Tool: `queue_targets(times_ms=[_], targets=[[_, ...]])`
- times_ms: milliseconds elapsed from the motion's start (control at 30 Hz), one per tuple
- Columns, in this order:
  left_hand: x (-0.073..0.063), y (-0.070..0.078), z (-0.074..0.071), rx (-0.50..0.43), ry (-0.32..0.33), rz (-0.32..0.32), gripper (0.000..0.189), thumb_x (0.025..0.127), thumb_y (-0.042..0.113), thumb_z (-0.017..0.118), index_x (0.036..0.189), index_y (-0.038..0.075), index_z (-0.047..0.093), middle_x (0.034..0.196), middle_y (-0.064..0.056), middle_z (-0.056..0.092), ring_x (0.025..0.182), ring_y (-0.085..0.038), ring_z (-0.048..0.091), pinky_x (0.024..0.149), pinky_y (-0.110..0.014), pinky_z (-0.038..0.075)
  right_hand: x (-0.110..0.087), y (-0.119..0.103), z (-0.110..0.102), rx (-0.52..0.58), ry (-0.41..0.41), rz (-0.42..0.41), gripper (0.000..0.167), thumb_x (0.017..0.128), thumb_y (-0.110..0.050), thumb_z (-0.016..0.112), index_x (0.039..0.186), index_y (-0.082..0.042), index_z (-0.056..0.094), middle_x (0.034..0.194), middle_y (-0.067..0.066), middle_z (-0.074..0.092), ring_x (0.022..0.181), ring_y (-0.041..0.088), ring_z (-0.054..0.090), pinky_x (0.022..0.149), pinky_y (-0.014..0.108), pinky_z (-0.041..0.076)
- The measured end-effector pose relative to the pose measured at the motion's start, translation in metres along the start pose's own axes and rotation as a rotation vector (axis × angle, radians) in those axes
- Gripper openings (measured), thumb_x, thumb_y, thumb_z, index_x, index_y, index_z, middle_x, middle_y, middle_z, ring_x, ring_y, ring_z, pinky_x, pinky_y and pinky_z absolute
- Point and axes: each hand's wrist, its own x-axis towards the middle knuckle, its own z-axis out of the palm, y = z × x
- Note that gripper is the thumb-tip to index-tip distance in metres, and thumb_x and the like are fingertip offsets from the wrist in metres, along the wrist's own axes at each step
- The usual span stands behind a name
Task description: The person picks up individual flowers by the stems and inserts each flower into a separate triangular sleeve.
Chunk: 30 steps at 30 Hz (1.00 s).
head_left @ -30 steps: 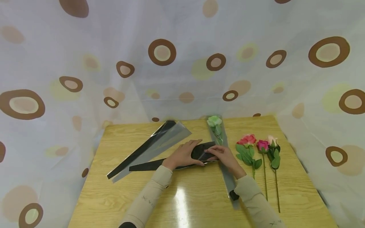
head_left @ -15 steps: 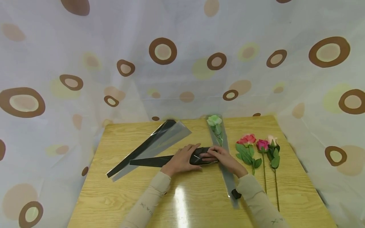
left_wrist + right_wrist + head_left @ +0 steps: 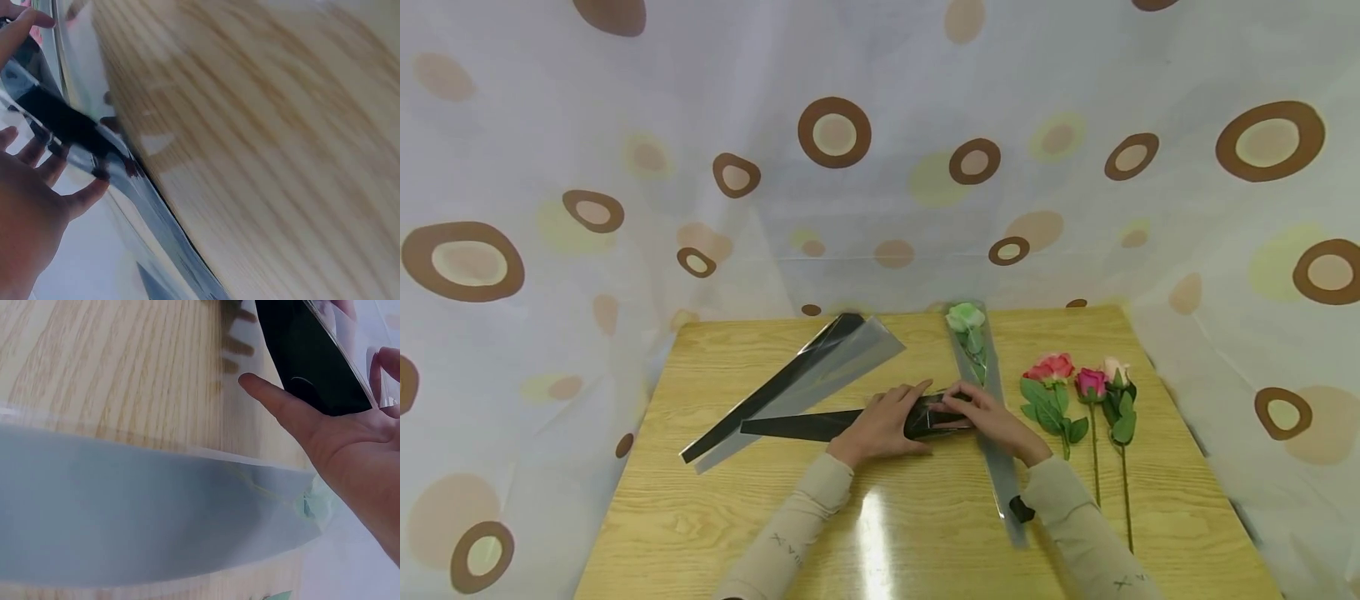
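Observation:
A long tapered black flower sleeve (image 3: 801, 424) with clear film edges lies slantwise under both hands. My left hand (image 3: 880, 425) grips its wider part from the near side, thumb below and fingers over the top. In the left wrist view the left hand's fingertips (image 3: 94, 190) lie along the sleeve's edge. My right hand (image 3: 988, 419) is at the wide mouth, its fingers curled at the opening. The right wrist view shows the right thumb (image 3: 275, 403) stretched out beside the black panel (image 3: 319, 362), with the sleeve's rim between thumb and fingers.
A pale green rose (image 3: 966, 318) lies in a clear sleeve (image 3: 996, 467) beneath my right forearm. Two more sleeves (image 3: 775, 392) overlap at the back left. A coral rose (image 3: 1049, 367), a magenta rose (image 3: 1091, 383) and a pale pink rose (image 3: 1116, 371) lie at the right.
The right hand's fingers have gone from the sleeve's upper face to its mouth. The sleeve's narrow end has shifted slightly away from me, and its wide end has drawn together.

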Motion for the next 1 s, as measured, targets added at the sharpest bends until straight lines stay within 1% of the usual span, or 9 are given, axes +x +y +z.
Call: queue_targets(times_ms=[67, 200, 333, 467, 500, 600, 733, 833, 1000], targets=[[0.002, 0.003, 0.001, -0.006, 0.003, 0.011, 0.113, 0.087, 0.064, 0.079, 0.172, 0.028, 0.013, 0.163, -0.007, 0.046, 0.147, -0.028, 0.051, 0.121, -0.059, 0.039, 0.000, -0.001, 0.001, -0.001, 0.002, 0.000, 0.040, 0.114, -0.036, 0.049, 0.133, -0.001, 0.051, 0.153, 0.021, 0.055, 0.148, 0.037, 0.052, 0.110, 0.040, 0.055], [0.005, 0.007, 0.003, -0.017, 0.009, 0.009, 0.111, 0.089, 0.060, 0.079, 0.171, 0.030, 0.012, 0.162, -0.008, 0.047, 0.147, -0.029, 0.052, 0.121, -0.058, 0.040, 0.000, -0.002, 0.002, 0.018, -0.023, -0.013, 0.042, 0.114, -0.036, 0.049, 0.136, 0.000, 0.050, 0.155, 0.025, 0.054, 0.149, 0.041, 0.050, 0.107, 0.041, 0.056], [0.006, 0.007, 0.006, -0.022, 0.020, -0.002, 0.107, 0.090, 0.058, 0.079, 0.171, 0.030, 0.014, 0.159, -0.007, 0.049, 0.144, -0.029, 0.054, 0.119, -0.060, 0.042, -0.002, -0.004, 0.002, 0.003, -0.021, -0.012, 0.042, 0.113, -0.037, 0.049, 0.136, -0.001, 0.052, 0.154, 0.023, 0.055, 0.148, 0.042, 0.050, 0.104, 0.037, 0.058], [0.008, 0.007, 0.008, -0.017, 0.043, -0.006, 0.103, 0.092, 0.058, 0.078, 0.170, 0.028, 0.018, 0.156, -0.006, 0.051, 0.139, -0.027, 0.057, 0.117, -0.059, 0.044, -0.005, -0.006, 0.001, 0.013, -0.020, -0.010, 0.042, 0.114, -0.035, 0.049, 0.138, -0.001, 0.051, 0.155, 0.023, 0.054, 0.149, 0.045, 0.047, 0.103, 0.036, 0.057], [0.008, 0.007, 0.008, -0.012, 0.047, -0.007, 0.102, 0.092, 0.058, 0.077, 0.170, 0.028, 0.019, 0.155, -0.006, 0.052, 0.139, -0.026, 0.058, 0.116, -0.059, 0.045, -0.006, -0.006, 0.001, 0.015, -0.020, -0.010, 0.042, 0.114, -0.035, 0.050, 0.139, -0.001, 0.051, 0.155, 0.023, 0.053, 0.150, 0.045, 0.046, 0.104, 0.037, 0.057], [0.009, 0.008, 0.007, -0.002, 0.050, -0.017, 0.101, 0.092, 0.058, 0.077, 0.170, 0.027, 0.021, 0.155, -0.005, 0.052, 0.138, -0.026, 0.058, 0.116, -0.059, 0.046, -0.007, -0.005, 0.000, 0.036, -0.022, -0.002, 0.043, 0.113, -0.035, 0.050, 0.140, -0.001, 0.050, 0.157, 0.022, 0.053, 0.151, 0.043, 0.046, 0.107, 0.046, 0.055], [0.008, 0.007, 0.007, -0.002, 0.047, -0.039, 0.099, 0.093, 0.057, 0.077, 0.170, 0.028, 0.021, 0.157, -0.006, 0.051, 0.139, -0.027, 0.058, 0.115, -0.059, 0.046, -0.008, -0.004, -0.002, 0.049, -0.021, 0.012, 0.046, 0.114, -0.035, 0.050, 0.145, -0.001, 0.048, 0.156, 0.023, 0.055, 0.145, 0.041, 0.054, 0.108, 0.059, 0.053], [0.007, 0.007, 0.007, 0.010, 0.049, -0.045, 0.098, 0.093, 0.057, 0.076, 0.170, 0.028, 0.021, 0.157, -0.007, 0.050, 0.139, -0.027, 0.057, 0.114, -0.058, 0.047, -0.011, -0.003, -0.004, 0.050, 0.001, 0.016, 0.048, 0.114, -0.035, 0.050, 0.148, -0.002, 0.048, 0.154, 0.024, 0.056, 0.138, 0.035, 0.061, 0.107, 0.061, 0.053], [0.006, 0.005, 0.008, 0.019, 0.055, -0.043, 0.096, 0.095, 0.058, 0.074, 0.170, 0.029, 0.021, 0.156, -0.007, 0.051, 0.139, -0.026, 0.057, 0.113, -0.056, 0.048, -0.017, -0.002, -0.011, 0.041, 0.043, -0.013, 0.050, 0.115, -0.035, 0.046, 0.150, 0.000, 0.047, 0.153, 0.028, 0.054, 0.130, 0.027, 0.067, 0.105, 0.062, 0.054]])
